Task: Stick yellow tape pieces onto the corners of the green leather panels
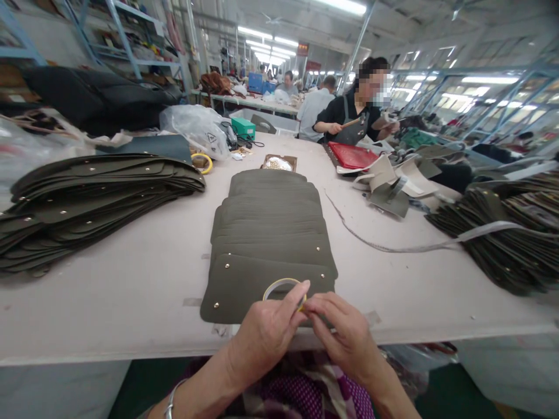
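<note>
A narrow roll of yellow tape [279,281] is held by my left hand [273,326], its ring partly hidden behind the fingers. Close against it, my right hand [343,326] has thumb and forefinger pinched at the edge of the roll; whether a tape end is between them is too small to see. Beneath both hands lies an overlapping row of dark olive panels [266,233], running away from me along the table. Small gold studs [227,266] show on the nearest panels.
To the left lies a stack of studded olive panels [100,192], with another yellow tape roll [205,163] beside it. A small box of gold pieces [279,163] stands beyond the row. More panels [502,244] and a cord [384,249] are on the right. A co-worker [353,110] stands opposite.
</note>
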Tool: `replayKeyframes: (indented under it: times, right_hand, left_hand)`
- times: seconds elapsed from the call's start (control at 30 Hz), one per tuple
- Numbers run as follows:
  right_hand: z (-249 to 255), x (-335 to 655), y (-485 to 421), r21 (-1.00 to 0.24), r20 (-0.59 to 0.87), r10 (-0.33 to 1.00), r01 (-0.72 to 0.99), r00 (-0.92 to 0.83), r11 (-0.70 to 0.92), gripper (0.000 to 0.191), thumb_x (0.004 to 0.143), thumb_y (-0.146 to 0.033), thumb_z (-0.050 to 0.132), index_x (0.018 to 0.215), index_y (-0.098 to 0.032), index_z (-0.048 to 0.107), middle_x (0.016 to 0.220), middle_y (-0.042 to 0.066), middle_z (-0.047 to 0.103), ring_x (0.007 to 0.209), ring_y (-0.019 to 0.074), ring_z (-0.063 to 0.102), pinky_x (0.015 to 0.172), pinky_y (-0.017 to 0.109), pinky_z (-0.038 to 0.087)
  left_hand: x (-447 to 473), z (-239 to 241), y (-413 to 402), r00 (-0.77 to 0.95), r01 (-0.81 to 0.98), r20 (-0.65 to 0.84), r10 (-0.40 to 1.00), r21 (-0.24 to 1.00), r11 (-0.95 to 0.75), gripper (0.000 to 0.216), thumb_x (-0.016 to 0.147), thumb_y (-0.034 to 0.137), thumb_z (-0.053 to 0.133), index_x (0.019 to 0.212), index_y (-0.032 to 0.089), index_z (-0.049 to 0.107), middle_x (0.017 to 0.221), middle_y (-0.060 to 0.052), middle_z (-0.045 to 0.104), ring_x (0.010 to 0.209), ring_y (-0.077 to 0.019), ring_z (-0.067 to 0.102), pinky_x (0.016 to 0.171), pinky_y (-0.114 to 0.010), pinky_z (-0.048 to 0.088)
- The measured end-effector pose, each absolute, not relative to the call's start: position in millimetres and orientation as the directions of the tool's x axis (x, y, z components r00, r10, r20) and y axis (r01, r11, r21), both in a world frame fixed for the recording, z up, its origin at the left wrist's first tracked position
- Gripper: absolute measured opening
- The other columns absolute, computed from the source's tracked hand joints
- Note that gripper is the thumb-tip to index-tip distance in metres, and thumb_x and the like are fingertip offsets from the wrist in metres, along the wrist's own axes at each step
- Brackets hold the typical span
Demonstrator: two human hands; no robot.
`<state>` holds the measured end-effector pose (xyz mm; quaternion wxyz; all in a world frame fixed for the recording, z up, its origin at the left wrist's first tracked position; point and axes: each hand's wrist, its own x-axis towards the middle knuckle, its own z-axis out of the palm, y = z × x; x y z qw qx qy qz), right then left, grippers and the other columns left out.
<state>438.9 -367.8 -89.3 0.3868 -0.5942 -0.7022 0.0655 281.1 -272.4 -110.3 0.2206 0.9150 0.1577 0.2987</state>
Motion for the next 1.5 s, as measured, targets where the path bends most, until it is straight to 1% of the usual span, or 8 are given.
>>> replayKeyframes:
  times: [0.2, 0.33, 0.5, 0.7, 0.87, 1.1, 1.33, 1.5]
  right_hand:
    - [-101.4, 435.9, -369.8, -0.473, 0.479, 0.877, 0.836, -0.021, 0.279, 0.018, 0.091, -0.010, 0.044, 0.094, -0.020, 0.058, 0.080, 0.004, 0.064, 0.076, 0.0164, 0.061, 0.069, 0.029, 0.051]
    - [-111.4, 433.4, -370.5, -0.442, 0.538, 0.842, 0.863, 0.038, 0.243, 0.017, 0.088, -0.007, 0.045, 0.089, -0.020, 0.055, 0.076, 0.003, 0.063, 0.072, 0.0153, 0.059, 0.065, 0.027, 0.049]
    - [-113.6, 432.4, -371.7, -0.485, 0.543, 0.827, 0.858, 0.144, 0.169, 0.016, 0.086, -0.009, 0.047, 0.087, -0.019, 0.059, 0.075, 0.003, 0.063, 0.070, 0.0149, 0.060, 0.064, 0.026, 0.048]
    - [-117.9, 450.1, -362.6, -0.867, 0.122, 0.798, 0.455, 0.590, -0.204, 0.016, 0.084, -0.029, 0.056, 0.074, -0.018, 0.063, 0.061, 0.000, 0.062, 0.054, 0.0132, 0.057, 0.052, 0.023, 0.046]
    - [-129.3, 489.1, -348.7, -0.953, -0.104, 0.776, 0.160, 0.622, -0.256, 0.032, 0.077, -0.046, 0.065, 0.081, -0.014, 0.067, 0.062, 0.002, 0.064, 0.056, 0.0149, 0.060, 0.053, 0.025, 0.050]
    - [-130.8, 498.9, -334.1, -0.870, -0.102, 0.819, 0.348, 0.564, -0.348, 0.030, 0.080, -0.045, 0.061, 0.082, -0.016, 0.070, 0.066, 0.003, 0.067, 0.058, 0.0158, 0.060, 0.053, 0.025, 0.050]
    - [-130.0, 495.0, -325.4, -0.610, 0.113, 0.872, 0.726, 0.477, -0.318, 0.018, 0.085, -0.029, 0.052, 0.077, -0.020, 0.066, 0.073, 0.002, 0.069, 0.066, 0.0173, 0.064, 0.064, 0.028, 0.047]
    - [-132.8, 495.7, -322.3, -0.521, 0.152, 0.882, 0.795, 0.446, -0.312, 0.021, 0.087, -0.027, 0.052, 0.105, -0.018, 0.057, 0.066, -0.001, 0.065, 0.062, 0.0175, 0.063, 0.064, 0.028, 0.047]
  left_hand:
    - [282.0, -114.9, -279.0, 0.772, 0.168, 0.493, 0.402, 0.451, -0.876, 0.034, 0.099, 0.023, 0.034, 0.132, 0.015, 0.037, 0.100, -0.008, 0.071, 0.079, -0.0168, 0.070, 0.068, -0.027, 0.056]
    - [283.8, -115.1, -281.3, 0.821, 0.196, 0.378, 0.429, 0.518, -0.832, 0.021, 0.098, 0.019, 0.035, 0.115, 0.018, 0.047, 0.091, -0.003, 0.069, 0.078, -0.0165, 0.068, 0.065, -0.026, 0.054]
    - [295.2, -117.8, -275.6, 0.839, 0.251, 0.347, 0.420, 0.439, -0.863, 0.018, 0.097, 0.018, 0.036, 0.089, 0.019, 0.053, 0.077, -0.001, 0.063, 0.070, -0.0166, 0.063, 0.059, -0.026, 0.048]
    - [311.4, -112.9, -280.3, 0.750, 0.154, 0.553, 0.362, 0.386, -0.910, 0.021, 0.096, 0.015, 0.037, 0.079, 0.019, 0.049, 0.066, 0.001, 0.054, 0.059, -0.0139, 0.052, 0.054, -0.025, 0.038]
    - [320.6, -123.2, -283.0, 0.787, 0.205, 0.494, 0.369, 0.355, -0.912, 0.016, 0.095, 0.016, 0.041, 0.083, 0.019, 0.051, 0.073, 0.000, 0.056, 0.066, -0.0161, 0.051, 0.058, -0.028, 0.041]
    - [325.2, -147.5, -275.5, 0.880, 0.285, 0.313, 0.358, 0.254, -0.924, 0.006, 0.093, 0.021, 0.048, 0.089, 0.019, 0.053, 0.084, -0.002, 0.056, 0.076, -0.0201, 0.050, 0.063, -0.031, 0.045]
    - [325.7, -147.1, -277.3, 0.870, 0.295, 0.308, 0.385, 0.300, -0.907, 0.007, 0.092, 0.019, 0.048, 0.086, 0.019, 0.051, 0.083, -0.002, 0.054, 0.077, -0.0203, 0.048, 0.063, -0.032, 0.044]
    - [325.9, -148.4, -276.3, 0.870, 0.296, 0.307, 0.386, 0.300, -0.907, 0.006, 0.092, 0.020, 0.050, 0.086, 0.019, 0.051, 0.083, -0.002, 0.054, 0.076, -0.0204, 0.048, 0.062, -0.032, 0.044]
